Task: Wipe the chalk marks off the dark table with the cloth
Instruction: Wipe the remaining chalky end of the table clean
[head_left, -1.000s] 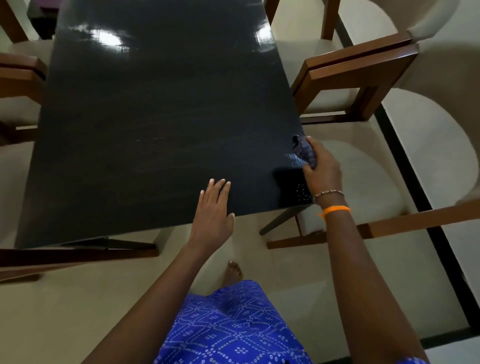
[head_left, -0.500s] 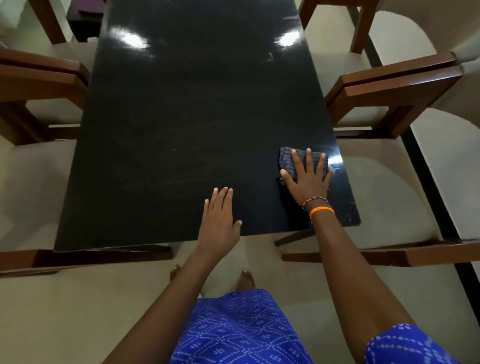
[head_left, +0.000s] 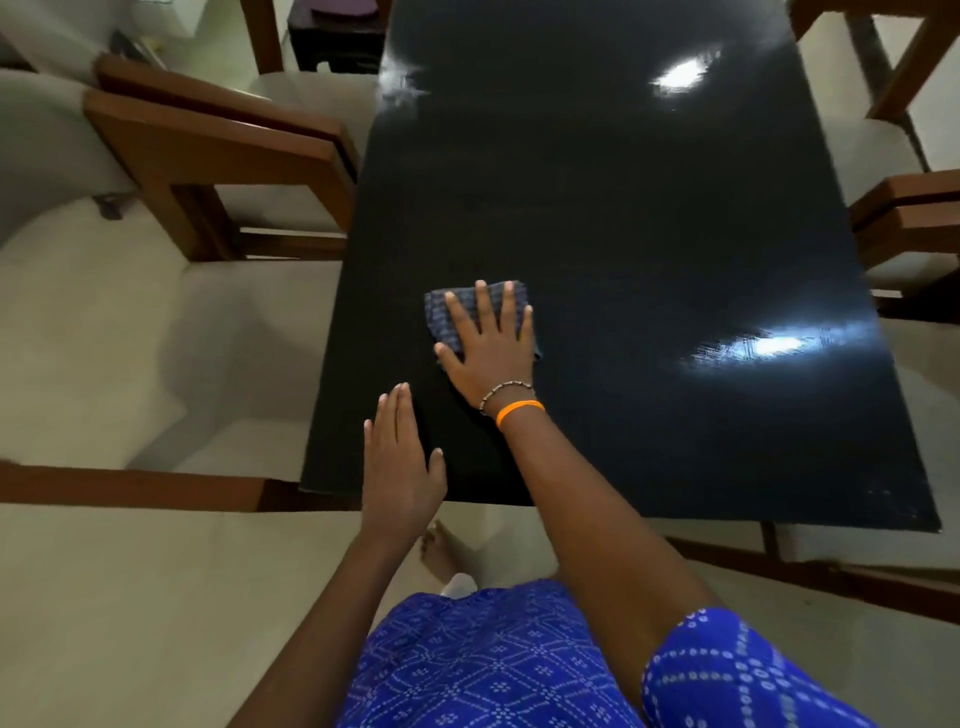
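Observation:
A glossy dark table (head_left: 649, 218) fills the middle of the view. On its near left part lies a folded blue checked cloth (head_left: 441, 312). My right hand (head_left: 491, 348) presses flat on the cloth with fingers spread. My left hand (head_left: 400, 457) rests flat on the table's near edge, fingers together, holding nothing. Faint whitish specks (head_left: 883, 493) show near the table's near right corner. Elsewhere the surface shows only light glare, and I cannot make out other chalk marks.
Wooden chairs with cream cushions stand around the table: two on the left (head_left: 208, 150), others on the right (head_left: 914, 228). A chair arm (head_left: 130, 486) runs along the near left. The floor is pale; my bare foot (head_left: 441, 551) is below the table edge.
My right hand slid the cloth from the table's right edge leftward across the near part of the table. The camera view swung right. My left hand stayed at the near edge.

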